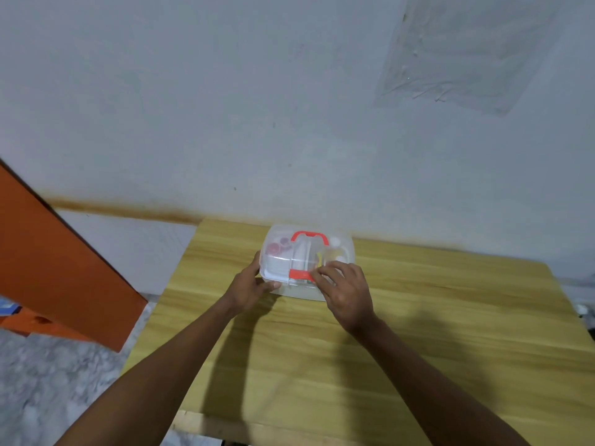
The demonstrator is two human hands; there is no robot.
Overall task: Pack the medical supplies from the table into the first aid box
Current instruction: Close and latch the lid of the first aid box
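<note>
2 bare forearms reach forward from the near edge over the table (418, 349), a flat top with a pale yellow wood-grain finish and a matte surface. No loose item shows on the visible part of it.

The left hand (249, 284) grips the near-left corner of the first aid box (277, 263), thumb along the front wall and fingers wrapped round the side. The right hand (346, 292) lies on the near-right part of the lid, its fingers curled over the lid edge just beside the red latch (299, 274). Whether they pinch the latch itself cannot be told.

The box stands at the far middle of the table, close to the wall. It is a rounded rectangle of translucent, smooth plastic with 1 red handle (309, 235) folded flat on the lid.

Status, as a judgement:
1. Packing appears done. The supplies (277, 247) show through the lid as blurred red, white and yellow shapes.
2. The lid is down on the base.
3. What is left is most likely to fasten the latch and confirm that it holds.

Beyond the box rises a plain grey wall (225, 107) with a creased clear plastic sheet (467, 49) fixed high on it. To the left, an orange panel (64, 268) leans over a mottled grey floor (48, 381).
</note>
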